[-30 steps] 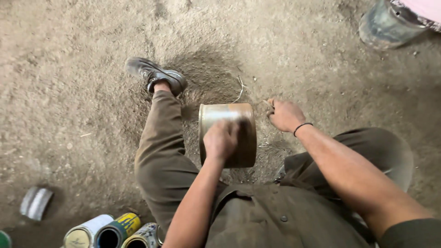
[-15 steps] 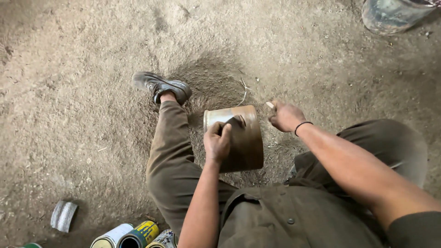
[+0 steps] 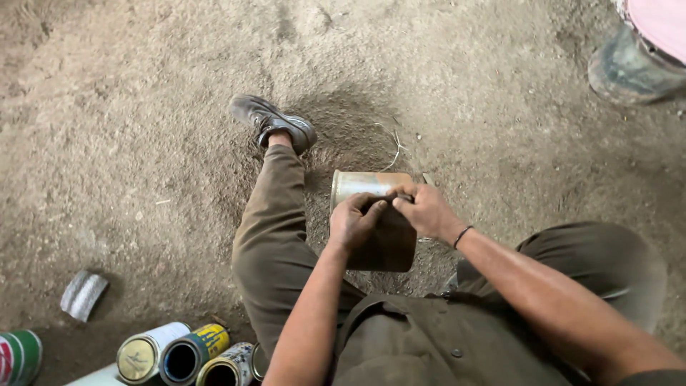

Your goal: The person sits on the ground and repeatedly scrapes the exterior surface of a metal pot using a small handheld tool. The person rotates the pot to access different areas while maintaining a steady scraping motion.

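Both hands meet on the rusty tin can standing between the knees: left hand clasping its top side, right hand pinching the rim. Spare cans lie far left.

The right hand is in now: a second ago it was out beside the rusty tin can, touching the dirt, and here its fingers meet the left hand on top of the can. The left hand has slid off the can's side and up to the rim end, fingertips pinching, possibly on some small piece, hard to tell. The can sits closer in, between the knees.
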Motion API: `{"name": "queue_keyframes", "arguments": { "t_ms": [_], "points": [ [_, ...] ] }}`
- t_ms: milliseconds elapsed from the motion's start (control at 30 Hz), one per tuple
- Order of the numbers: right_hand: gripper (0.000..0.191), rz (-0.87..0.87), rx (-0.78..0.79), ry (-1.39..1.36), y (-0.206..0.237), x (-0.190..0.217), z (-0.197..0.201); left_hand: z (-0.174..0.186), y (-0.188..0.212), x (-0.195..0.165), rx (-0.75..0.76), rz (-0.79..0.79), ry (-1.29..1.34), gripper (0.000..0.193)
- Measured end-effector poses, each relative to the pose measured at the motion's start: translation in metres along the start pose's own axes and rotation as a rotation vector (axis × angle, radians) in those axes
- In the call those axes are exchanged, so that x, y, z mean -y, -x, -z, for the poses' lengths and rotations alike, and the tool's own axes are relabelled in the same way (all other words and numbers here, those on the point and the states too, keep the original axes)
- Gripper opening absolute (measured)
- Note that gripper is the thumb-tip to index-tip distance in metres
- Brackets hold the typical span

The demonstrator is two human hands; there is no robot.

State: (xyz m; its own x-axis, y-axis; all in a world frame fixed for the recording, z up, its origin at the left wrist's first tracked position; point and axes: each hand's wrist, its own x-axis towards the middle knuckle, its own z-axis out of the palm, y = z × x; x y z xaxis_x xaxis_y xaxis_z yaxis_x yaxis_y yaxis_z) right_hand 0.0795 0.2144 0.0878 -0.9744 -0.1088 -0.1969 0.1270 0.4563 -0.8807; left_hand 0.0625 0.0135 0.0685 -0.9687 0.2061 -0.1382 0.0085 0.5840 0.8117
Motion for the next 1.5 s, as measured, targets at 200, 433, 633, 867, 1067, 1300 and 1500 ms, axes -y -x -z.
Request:
{"name": "queue_keyframes", "arguments": {
  "t_ms": [200, 433, 633, 867, 1067, 1300, 1500],
  "points": [
    [0.023, 0.279, -0.598, 0.443, -0.009, -0.016, 0.026, -0.005, -0.010, 0.003, -0.132, 0.009, 0.034, 0.045],
    [0.048, 0.370, -0.053, 0.855, 0.020, -0.023, -0.016, -0.007, -0.013, 0.011, -0.152, 0.078, 0.248, 0.037],
    [0.053, 0.398, -0.101, 0.763, 0.032, -0.005, -0.021, 0.001, -0.020, 0.016, -0.312, -0.003, 0.241, 0.030],
    [0.075, 0.134, 0.065, 0.903, 0.027, 0.017, -0.021, 0.002, -0.042, 0.060, -0.457, 0.099, -0.341, 0.047],
    [0.107, 0.093, 0.152, 1.097, 0.038, 0.019, -0.030, -0.005, -0.063, 0.068, -0.141, 0.353, -0.315, 0.047],
    [0.108, -0.050, 0.215, 1.162, 0.034, -0.002, -0.039, 0.015, -0.077, 0.031, -0.065, 0.431, -0.302, 0.043],
    [0.107, -0.125, 0.154, 0.919, -0.041, 0.005, -0.020, 0.023, -0.089, 0.019, -0.083, 0.512, -0.281, 0.043]
  ]
}}
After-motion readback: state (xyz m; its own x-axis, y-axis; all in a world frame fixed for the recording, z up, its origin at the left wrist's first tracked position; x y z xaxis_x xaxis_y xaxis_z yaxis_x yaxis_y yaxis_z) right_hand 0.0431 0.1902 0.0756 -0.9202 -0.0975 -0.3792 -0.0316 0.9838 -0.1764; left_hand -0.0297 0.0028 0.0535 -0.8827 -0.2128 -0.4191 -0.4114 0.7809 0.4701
